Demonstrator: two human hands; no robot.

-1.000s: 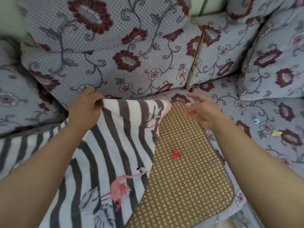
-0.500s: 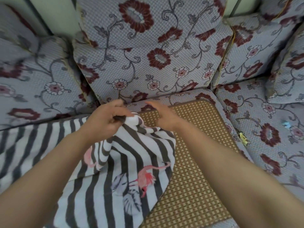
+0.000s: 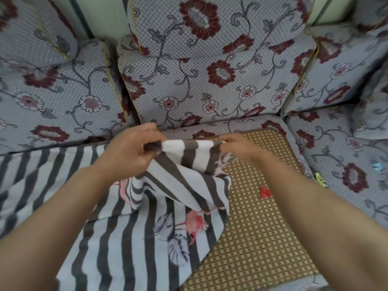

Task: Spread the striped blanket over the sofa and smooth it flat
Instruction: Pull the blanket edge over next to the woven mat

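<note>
The striped blanket [image 3: 130,244], grey and white with pink flamingos, lies over the left part of the sofa seat [image 3: 336,148]. Its right end is lifted and bunched. My left hand [image 3: 128,152] pinches the top edge of that raised end. My right hand [image 3: 239,145] grips the same edge a short way to the right, so a taut strip of cloth runs between both hands. The fold hangs down over the left side of a woven brown mat [image 3: 262,238].
Flowered back cushions [image 3: 210,70] stand behind the seat. A small red scrap [image 3: 265,192] lies on the mat. A yellow-green bit [image 3: 320,179] and a blue bit [image 3: 376,165] lie on the seat at right.
The view has swung left. My left hand bunched and raised the blanket corner, and my right hand, empty a second ago, came over and took hold of the edge.
</note>
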